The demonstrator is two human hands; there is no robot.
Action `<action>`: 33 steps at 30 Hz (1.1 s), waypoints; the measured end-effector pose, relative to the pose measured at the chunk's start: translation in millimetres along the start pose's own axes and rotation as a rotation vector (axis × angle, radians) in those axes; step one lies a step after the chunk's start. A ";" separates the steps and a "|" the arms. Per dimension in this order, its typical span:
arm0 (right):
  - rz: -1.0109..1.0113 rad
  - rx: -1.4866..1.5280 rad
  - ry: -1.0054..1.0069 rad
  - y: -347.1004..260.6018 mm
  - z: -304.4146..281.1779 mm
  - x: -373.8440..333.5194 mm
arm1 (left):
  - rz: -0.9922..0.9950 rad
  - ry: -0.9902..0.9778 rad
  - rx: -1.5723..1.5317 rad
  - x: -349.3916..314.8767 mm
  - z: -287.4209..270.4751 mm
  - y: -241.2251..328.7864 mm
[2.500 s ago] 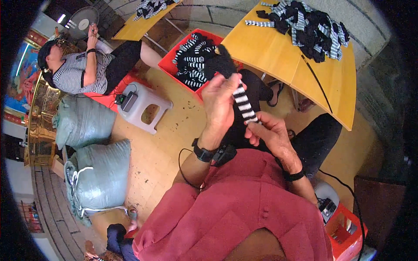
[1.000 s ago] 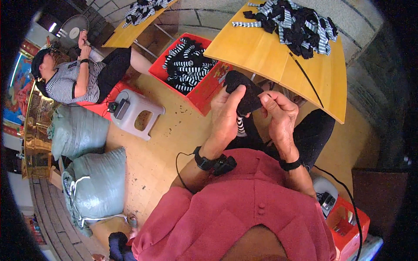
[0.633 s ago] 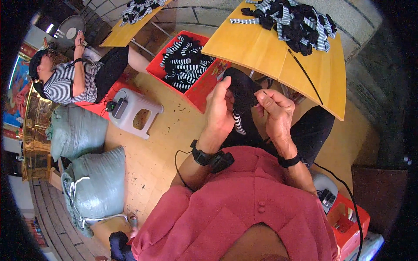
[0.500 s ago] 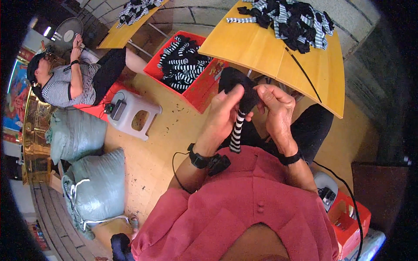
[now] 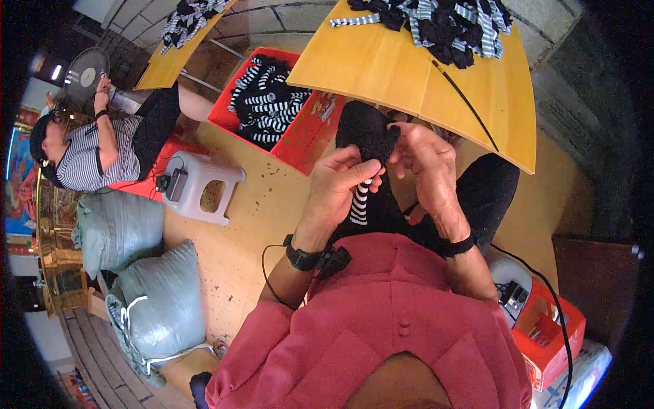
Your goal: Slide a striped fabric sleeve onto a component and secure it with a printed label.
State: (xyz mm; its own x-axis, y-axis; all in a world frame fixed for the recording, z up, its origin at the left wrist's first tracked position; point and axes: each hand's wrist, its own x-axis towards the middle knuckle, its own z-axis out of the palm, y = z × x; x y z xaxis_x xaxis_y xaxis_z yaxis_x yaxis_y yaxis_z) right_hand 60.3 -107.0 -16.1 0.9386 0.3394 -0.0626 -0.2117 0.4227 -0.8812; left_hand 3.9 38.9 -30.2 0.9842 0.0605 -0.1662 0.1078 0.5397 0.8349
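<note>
My left hand (image 5: 343,185) is closed on a sock (image 5: 368,133), its thumb pressed across the fabric. The upper part of the sock is black and spread wide; a black-and-white striped end hangs below my fingers. At the right edge of the black part, my right hand (image 5: 429,167) pinches the fabric between thumb and forefinger, its other fingers loosely curled. Both hands are above my lap, just in front of the table edge.
A yellow table (image 5: 368,61) carries a pile of socks (image 5: 460,31) and a thin black rod (image 5: 464,102). Striped socks fill a red bin (image 5: 228,123) at left. Beyond a grey stool (image 5: 204,187) sits another person (image 5: 102,146). Stuffed sacks (image 5: 160,300) stand at lower left.
The black part of the sock is spread wider and upright. My left hand has shifted lower on it, and my right hand has turned at its edge. The view has shifted slightly.
</note>
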 end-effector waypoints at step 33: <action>-0.443 -1.129 0.392 -34.9 -95.3 87.3 | -0.041 -0.036 -0.366 141.0 18.5 37.6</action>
State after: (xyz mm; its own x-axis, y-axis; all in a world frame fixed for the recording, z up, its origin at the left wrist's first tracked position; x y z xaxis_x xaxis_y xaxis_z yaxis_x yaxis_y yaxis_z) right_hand 175.6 -172.3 -35.5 0.9274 0.0017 0.3741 0.3066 -0.5766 -0.7573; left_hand 149.3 52.2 -12.5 0.9851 0.0063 -0.1717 0.0966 0.8063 0.5835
